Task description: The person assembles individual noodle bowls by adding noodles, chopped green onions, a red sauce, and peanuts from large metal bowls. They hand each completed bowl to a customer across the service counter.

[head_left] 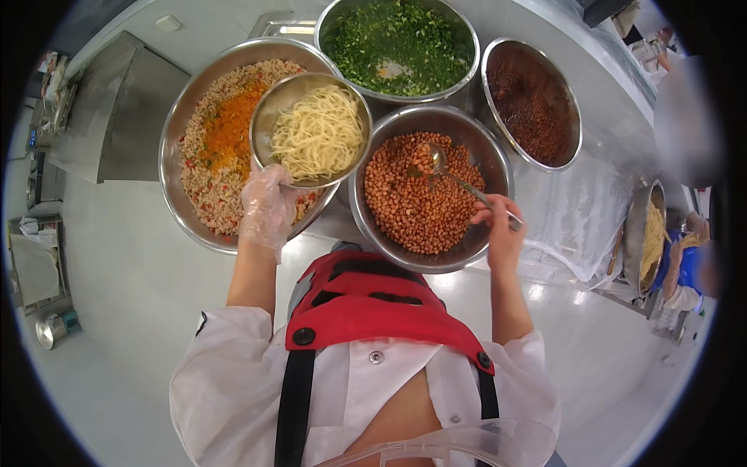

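Observation:
My left hand (pixel 267 198), in a clear plastic glove, grips the near rim of a small metal bowl (pixel 263 117). Pale noodles (pixel 319 132) fill that bowl, which is held over the right part of a large basin (pixel 173 167) of crumbly, minced-looking food with an orange patch. My right hand (pixel 500 220) is bare and closed round the handle of a metal ladle (pixel 475 191). The ladle's bowl rests among reddish-brown beans or peanuts (pixel 420 214) in a steel bowl (pixel 506 167); some of them lie in the ladle.
Behind stands a steel pot (pixel 319 39) of chopped greens. A tilted-looking bowl of dark red sauce (pixel 533 109) sits at the far right, beside clear plastic sheeting (pixel 576 218). Further right, a co-worker's hand (pixel 691 233) is near a pan of yellowish strips (pixel 652 241).

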